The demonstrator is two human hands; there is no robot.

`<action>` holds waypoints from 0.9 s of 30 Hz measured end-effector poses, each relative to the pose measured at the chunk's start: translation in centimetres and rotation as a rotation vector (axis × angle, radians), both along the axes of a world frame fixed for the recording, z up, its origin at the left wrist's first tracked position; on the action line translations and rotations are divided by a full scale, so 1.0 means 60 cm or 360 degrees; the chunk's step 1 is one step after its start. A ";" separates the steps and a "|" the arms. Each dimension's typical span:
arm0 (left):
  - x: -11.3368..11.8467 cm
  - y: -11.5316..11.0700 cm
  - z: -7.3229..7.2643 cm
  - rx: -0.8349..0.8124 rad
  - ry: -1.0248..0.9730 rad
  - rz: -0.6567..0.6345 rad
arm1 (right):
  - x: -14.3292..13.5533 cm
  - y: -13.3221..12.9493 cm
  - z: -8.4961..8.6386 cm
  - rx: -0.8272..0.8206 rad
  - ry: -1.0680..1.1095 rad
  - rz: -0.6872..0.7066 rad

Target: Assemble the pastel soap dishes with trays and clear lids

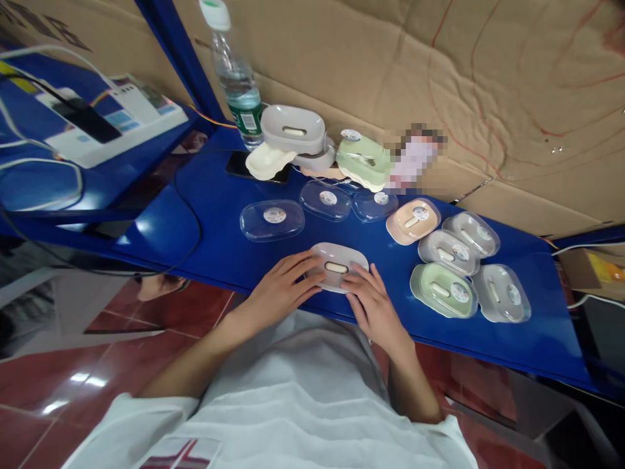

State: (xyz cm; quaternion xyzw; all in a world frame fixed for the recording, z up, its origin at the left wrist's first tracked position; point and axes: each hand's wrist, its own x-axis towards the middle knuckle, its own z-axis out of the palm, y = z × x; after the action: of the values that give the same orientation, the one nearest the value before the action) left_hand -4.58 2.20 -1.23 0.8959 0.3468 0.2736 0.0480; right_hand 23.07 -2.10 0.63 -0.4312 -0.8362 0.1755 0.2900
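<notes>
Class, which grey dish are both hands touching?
The grey dish between left hand and right hand, at the front of the blue table; other grey ones sit behind or rightward.

The left hand (288, 279) and right hand (375, 299) cover both ends of the grey dish (336, 255), leaving their hold on it unclear. Print on the labels (275, 215) is too small to read. A cream dish (267, 161) covers part of the phone (237, 165). The top edge crops the cap (217, 17) of the bottle (239, 85). Coarse blocks blur the item (415, 159) beside the green dish (362, 159), and the bottom edge cuts off the shirt (312, 410) and its emblem (183, 454).
</notes>
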 end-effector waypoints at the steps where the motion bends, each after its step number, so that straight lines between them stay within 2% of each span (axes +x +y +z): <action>1: 0.000 0.001 -0.001 -0.0022 0.0007 -0.0025 | -0.001 0.001 -0.001 0.0005 -0.0003 -0.0004; 4: 0.000 0.000 -0.002 -0.0067 -0.0024 -0.0054 | 0.000 0.002 -0.003 0.0037 -0.0027 -0.0017; 8: -0.010 0.005 0.014 -0.0095 -0.0118 -0.0061 | 0.001 -0.001 -0.007 0.0071 -0.0073 -0.0037; 11: -0.040 0.030 0.027 -0.0051 -0.0183 0.0234 | 0.002 -0.004 -0.011 0.0125 -0.0156 -0.0123; 14: -0.085 0.068 0.026 -0.0072 -0.0118 0.0607 | 0.000 -0.005 -0.016 0.0151 -0.0220 -0.0193; 16: -0.111 0.087 0.020 -0.0165 -0.0055 0.0682 | -0.002 -0.003 -0.018 0.0138 -0.0229 -0.0190; 18: -0.125 0.093 0.017 -0.0246 -0.0021 0.0654 | -0.003 -0.002 -0.018 0.0101 -0.0209 -0.0189; 20: -0.120 0.082 0.020 -0.0257 -0.0047 0.0593 | -0.005 -0.003 -0.017 0.0052 -0.0151 -0.0233; 23: -0.083 0.047 0.034 -0.0196 -0.0145 0.0406 | -0.004 -0.006 -0.017 0.0059 -0.0049 -0.0315; 27: -0.020 0.014 0.043 -0.0192 -0.0100 -0.0013 | -0.001 -0.004 -0.018 0.0163 -0.0055 -0.0275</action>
State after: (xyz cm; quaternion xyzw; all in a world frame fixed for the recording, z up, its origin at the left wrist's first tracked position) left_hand -5.80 3.02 1.36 0.8837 0.3573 0.2800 0.1139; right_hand 23.01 -2.31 -0.43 -0.4892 -0.8086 0.0995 0.3113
